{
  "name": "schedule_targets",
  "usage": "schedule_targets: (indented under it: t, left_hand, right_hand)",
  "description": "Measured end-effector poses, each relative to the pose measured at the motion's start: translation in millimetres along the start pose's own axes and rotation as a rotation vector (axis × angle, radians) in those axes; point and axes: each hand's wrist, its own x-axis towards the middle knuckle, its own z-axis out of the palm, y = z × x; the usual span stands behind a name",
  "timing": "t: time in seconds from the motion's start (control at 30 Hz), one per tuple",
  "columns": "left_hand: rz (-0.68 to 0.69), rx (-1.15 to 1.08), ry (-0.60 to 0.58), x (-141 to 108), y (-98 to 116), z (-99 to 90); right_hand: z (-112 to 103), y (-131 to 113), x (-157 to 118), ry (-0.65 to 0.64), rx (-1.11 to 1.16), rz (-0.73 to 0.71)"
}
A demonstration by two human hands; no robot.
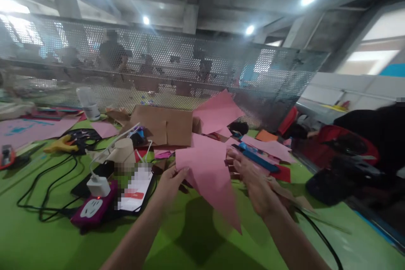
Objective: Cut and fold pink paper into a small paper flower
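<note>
A sheet of pink paper (209,173) with a long pointed lower corner hangs above the green table. My left hand (172,181) pinches its left edge between thumb and fingers. Beside the sheet's right edge is my right hand (249,179), its fingers stretched out and apart; whether the fingertips touch the paper I cannot tell. Behind the sheet, another pink paper piece (218,112) stands up near a brown cardboard box (161,124). A dark blue long object (257,158) lies just past my right hand.
On the green table (123,244), a purple power strip (95,209) with a white charger (98,185) and a phone (136,190) lie left. A yellow-handled tool (61,145) and black cables are farther left. A perforated metal screen (177,63) stands behind. A person in black (373,130) is at right.
</note>
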Motion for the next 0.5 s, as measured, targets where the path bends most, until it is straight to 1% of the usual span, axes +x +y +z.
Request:
schedule_targets:
  t: [0.1,0.2,0.27,0.37,0.5]
  left_hand:
    - [0.039,0.015,-0.015,9,-1,1.6]
    - [0.055,0.031,-0.01,12,-9,-1.2]
    - [0.044,0.047,-0.009,12,-15,-4.9]
    - [0.024,0.067,-0.043,11,-21,-10.2]
    - [-0.009,0.029,-0.067,10,-17,-12.4]
  right_hand:
    - [10,3,10,-0.081,0.066,0.074]
    - [18,16,13,-0.118,0.139,0.091]
    - [21,24,13,-0.112,0.18,0.103]
    - [23,30,10,-0.093,0.21,0.13]
    - [20,31,7,-0.03,0.261,0.181]
